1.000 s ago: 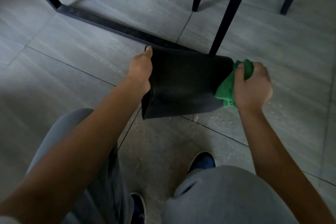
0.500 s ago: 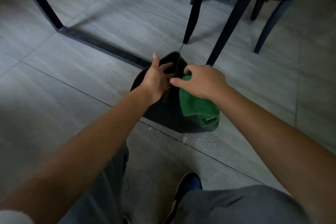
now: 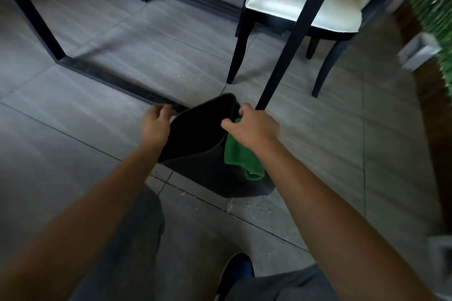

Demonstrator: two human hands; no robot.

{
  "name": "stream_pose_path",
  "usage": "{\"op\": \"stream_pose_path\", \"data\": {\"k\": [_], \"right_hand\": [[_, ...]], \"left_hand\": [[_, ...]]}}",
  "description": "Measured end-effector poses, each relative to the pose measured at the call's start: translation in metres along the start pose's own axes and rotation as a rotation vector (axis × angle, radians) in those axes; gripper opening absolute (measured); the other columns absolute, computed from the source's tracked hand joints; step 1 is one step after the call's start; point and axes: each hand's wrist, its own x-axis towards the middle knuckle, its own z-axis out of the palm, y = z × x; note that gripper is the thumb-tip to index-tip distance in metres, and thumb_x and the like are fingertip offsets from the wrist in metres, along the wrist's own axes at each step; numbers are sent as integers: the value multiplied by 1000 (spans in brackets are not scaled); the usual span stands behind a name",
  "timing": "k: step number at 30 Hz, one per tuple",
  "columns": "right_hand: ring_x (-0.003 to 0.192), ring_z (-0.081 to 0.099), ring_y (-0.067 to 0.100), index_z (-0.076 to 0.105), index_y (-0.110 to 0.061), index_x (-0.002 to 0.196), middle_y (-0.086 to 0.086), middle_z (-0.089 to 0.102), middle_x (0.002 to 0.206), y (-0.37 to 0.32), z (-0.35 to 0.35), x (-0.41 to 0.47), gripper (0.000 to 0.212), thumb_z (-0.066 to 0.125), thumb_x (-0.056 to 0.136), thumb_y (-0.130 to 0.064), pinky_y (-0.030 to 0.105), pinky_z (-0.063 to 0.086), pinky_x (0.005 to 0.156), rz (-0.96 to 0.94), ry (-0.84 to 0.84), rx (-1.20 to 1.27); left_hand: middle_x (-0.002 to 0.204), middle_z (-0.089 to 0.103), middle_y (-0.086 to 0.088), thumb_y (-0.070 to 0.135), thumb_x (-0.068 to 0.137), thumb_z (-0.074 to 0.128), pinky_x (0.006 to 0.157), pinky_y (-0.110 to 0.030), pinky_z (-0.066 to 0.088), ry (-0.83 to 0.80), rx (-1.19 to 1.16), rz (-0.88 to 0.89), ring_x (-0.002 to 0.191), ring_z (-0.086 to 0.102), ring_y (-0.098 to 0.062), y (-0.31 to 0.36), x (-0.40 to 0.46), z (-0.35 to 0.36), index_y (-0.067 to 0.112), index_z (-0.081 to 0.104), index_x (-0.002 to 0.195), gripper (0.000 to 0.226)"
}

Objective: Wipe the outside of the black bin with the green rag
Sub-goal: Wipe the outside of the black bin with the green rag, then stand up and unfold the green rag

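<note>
The black bin (image 3: pixel 210 178) stands tilted on the grey tile floor, its dark opening facing me. My left hand (image 3: pixel 157 123) is against the bin's left rim, fingers curled at its outer edge. My right hand (image 3: pixel 254 127) presses the green rag (image 3: pixel 241 156) against the bin's right outer side near the rim. The rag hangs down below my palm over the bin wall. The bin's far side is hidden.
A black table frame (image 3: pixel 110 78) runs along the floor just behind the bin, with a slanted leg (image 3: pixel 291 39) beside my right hand. A white-seated chair (image 3: pixel 305 5) stands behind. Green foliage (image 3: pixel 437 7) sits at right. My legs and shoe (image 3: pixel 238 273) are below.
The bin has been turned from lying sideways to tilted with its opening toward me. My right hand with the rag shifted from its end to its right side. The view rose.
</note>
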Motion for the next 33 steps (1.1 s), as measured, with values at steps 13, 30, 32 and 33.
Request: {"op": "stream_pose_path", "data": {"k": [13,30,32,33], "right_hand": [[54,53,14,57,-20,66,-5,58,65,31,-20,-1,37,63,83,-53,24,29,46,99,80,-48],[109,63,27,65,-11,128,9,62,121,130,25,48,64,75,84,-56,32,51,82,229,-635,324],[106,63,25,64,-11,127,9,63,124,137,10,52,66,75,84,-60,32,51,81,230,-703,338],[96,64,23,67,-11,111,7,66,112,140,-1,47,56,75,84,-60,31,49,73,241,-689,369]], "left_hand": [[117,65,-26,5,110,42,62,-47,64,-199,89,-451,83,70,-40,-36,-15,-6,4,54,136,29],[108,74,-14,22,106,56,84,-53,61,-273,559,-56,88,74,-31,-21,-38,-33,13,58,129,25],[120,67,-5,29,106,56,94,-50,55,-227,612,-12,104,67,-28,2,-45,-47,17,56,139,36],[121,64,-2,31,105,56,93,-47,52,-168,625,15,106,63,-24,17,-51,-54,20,56,140,36]]}}
